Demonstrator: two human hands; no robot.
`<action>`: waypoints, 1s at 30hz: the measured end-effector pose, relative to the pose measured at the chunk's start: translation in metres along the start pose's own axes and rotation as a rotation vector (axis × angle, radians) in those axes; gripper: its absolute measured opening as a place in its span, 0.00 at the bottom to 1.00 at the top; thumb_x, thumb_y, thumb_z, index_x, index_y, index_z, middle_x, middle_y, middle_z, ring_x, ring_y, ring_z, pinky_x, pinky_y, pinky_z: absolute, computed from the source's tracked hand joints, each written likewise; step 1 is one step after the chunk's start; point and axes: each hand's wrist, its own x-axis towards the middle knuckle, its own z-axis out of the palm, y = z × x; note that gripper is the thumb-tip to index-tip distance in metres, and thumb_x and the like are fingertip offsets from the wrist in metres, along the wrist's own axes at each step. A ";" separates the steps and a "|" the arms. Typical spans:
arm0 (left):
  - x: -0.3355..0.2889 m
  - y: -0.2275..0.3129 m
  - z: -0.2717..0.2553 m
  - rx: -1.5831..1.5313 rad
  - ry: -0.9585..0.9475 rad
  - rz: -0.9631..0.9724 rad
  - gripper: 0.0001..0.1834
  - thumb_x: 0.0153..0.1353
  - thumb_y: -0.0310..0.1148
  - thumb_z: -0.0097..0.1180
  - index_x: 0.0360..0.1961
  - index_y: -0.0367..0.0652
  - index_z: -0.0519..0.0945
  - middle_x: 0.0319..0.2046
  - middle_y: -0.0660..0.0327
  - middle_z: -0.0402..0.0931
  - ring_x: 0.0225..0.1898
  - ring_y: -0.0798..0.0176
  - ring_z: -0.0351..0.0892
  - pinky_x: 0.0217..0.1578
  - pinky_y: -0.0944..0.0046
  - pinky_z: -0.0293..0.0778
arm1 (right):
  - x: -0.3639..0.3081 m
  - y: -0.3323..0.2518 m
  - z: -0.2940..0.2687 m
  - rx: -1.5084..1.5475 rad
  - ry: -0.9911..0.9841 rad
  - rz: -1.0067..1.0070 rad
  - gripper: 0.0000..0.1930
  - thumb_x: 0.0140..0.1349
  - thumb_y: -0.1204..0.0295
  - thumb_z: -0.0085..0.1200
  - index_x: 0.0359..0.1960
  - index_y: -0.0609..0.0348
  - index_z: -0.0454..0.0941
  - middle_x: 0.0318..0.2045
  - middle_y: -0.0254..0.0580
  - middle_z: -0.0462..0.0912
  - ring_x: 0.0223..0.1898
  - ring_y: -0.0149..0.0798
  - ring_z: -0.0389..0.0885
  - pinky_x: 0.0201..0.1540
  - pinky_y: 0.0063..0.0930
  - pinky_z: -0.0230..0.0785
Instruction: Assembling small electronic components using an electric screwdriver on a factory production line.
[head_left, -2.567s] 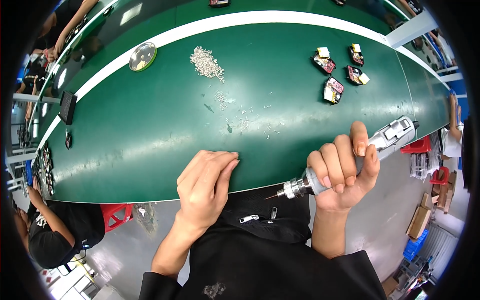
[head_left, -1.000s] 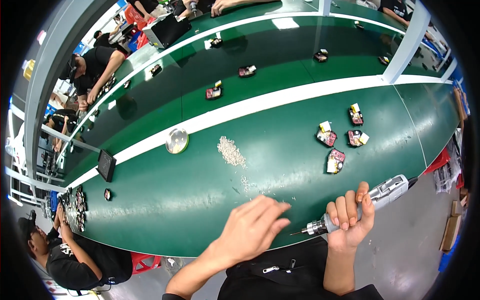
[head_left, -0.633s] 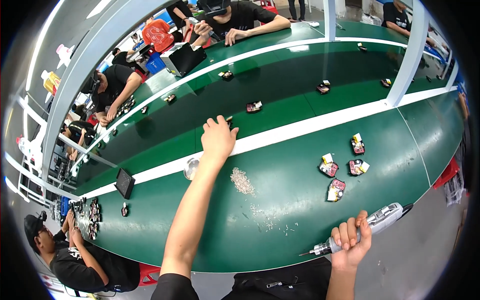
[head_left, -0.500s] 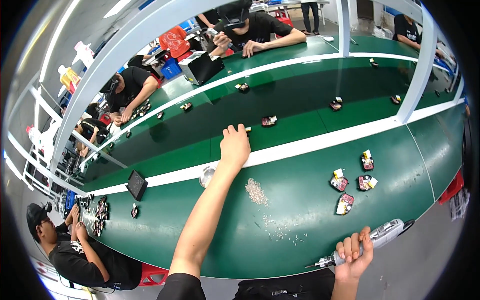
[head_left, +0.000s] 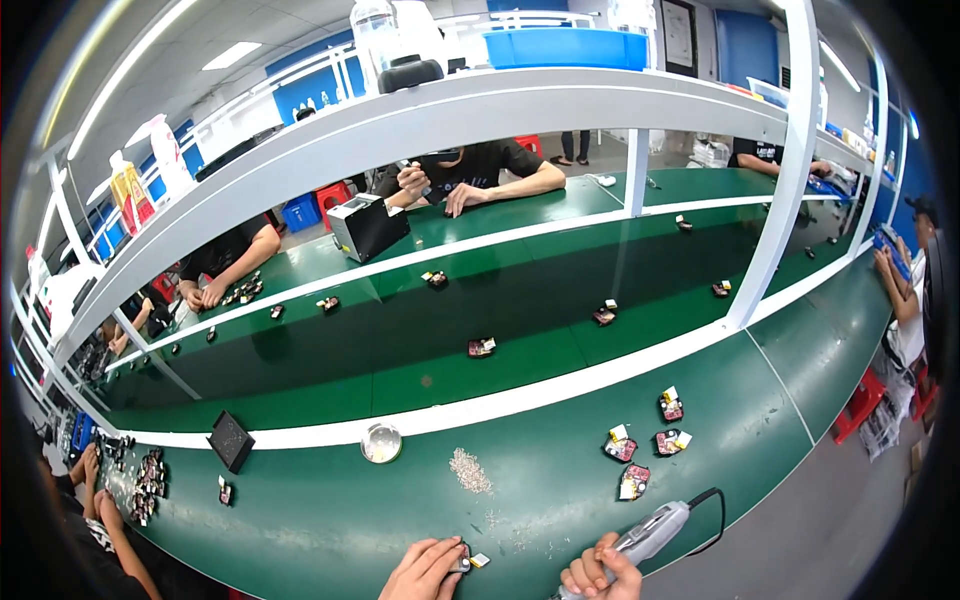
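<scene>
At the near table edge, my left hand (head_left: 425,572) is closed over a small black-and-red electronic assembly (head_left: 463,560), whose white-and-yellow tab (head_left: 480,560) sticks out to the right. Its fingers hide much of the assembly. My right hand (head_left: 603,572) grips a grey corded electric screwdriver (head_left: 652,533); the tool slants down to the left, and its tip falls outside the picture. Between and beyond my hands lies a pile of tiny pale pieces (head_left: 469,470), with more scattered toward me. To the right sit several similar assemblies (head_left: 633,483).
A round metal dish (head_left: 381,443) and a black tray (head_left: 230,441) stand by the white rail (head_left: 500,408). Past it, a dark belt (head_left: 540,300) carries spaced assemblies (head_left: 481,348). A post (head_left: 775,180) and overhead shelf (head_left: 560,105) frame the bench. Co-workers sit left, right and opposite.
My left hand has come back from the belt to the near edge and now holds an assembly. My right hand keeps the screwdriver, now lower in the picture. The view has tilted up.
</scene>
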 end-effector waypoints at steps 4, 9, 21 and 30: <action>0.004 0.001 0.008 -0.023 0.104 -0.019 0.14 0.55 0.22 0.55 0.44 0.32 0.75 0.43 0.46 0.75 0.45 0.41 0.72 0.47 0.52 0.69 | -0.012 0.041 -0.013 -0.107 -0.018 0.116 0.07 0.64 0.69 0.50 0.28 0.51 0.67 0.13 0.28 0.58 0.16 0.27 0.58 0.25 0.23 0.56; 0.014 0.006 0.004 -0.021 0.125 -0.097 0.10 0.56 0.23 0.54 0.40 0.32 0.74 0.37 0.46 0.73 0.39 0.41 0.71 0.40 0.50 0.68 | -0.044 0.066 0.008 -0.135 0.001 0.332 0.07 0.63 0.71 0.52 0.29 0.53 0.66 0.14 0.30 0.60 0.16 0.29 0.61 0.24 0.23 0.57; -0.012 0.011 0.023 0.197 0.009 0.082 0.09 0.54 0.26 0.54 0.37 0.36 0.77 0.36 0.54 0.75 0.39 0.52 0.75 0.33 0.58 0.74 | -0.055 0.082 0.005 -0.223 0.138 0.199 0.06 0.62 0.72 0.53 0.31 0.56 0.68 0.18 0.35 0.68 0.22 0.33 0.70 0.28 0.26 0.64; -0.043 0.030 0.031 0.274 -0.078 0.169 0.19 0.48 0.25 0.54 0.42 0.29 0.77 0.44 0.49 0.76 0.47 0.52 0.76 0.40 0.63 0.77 | -0.062 0.090 -0.003 -0.431 0.389 0.149 0.08 0.63 0.70 0.52 0.29 0.57 0.68 0.19 0.36 0.69 0.22 0.34 0.70 0.30 0.26 0.65</action>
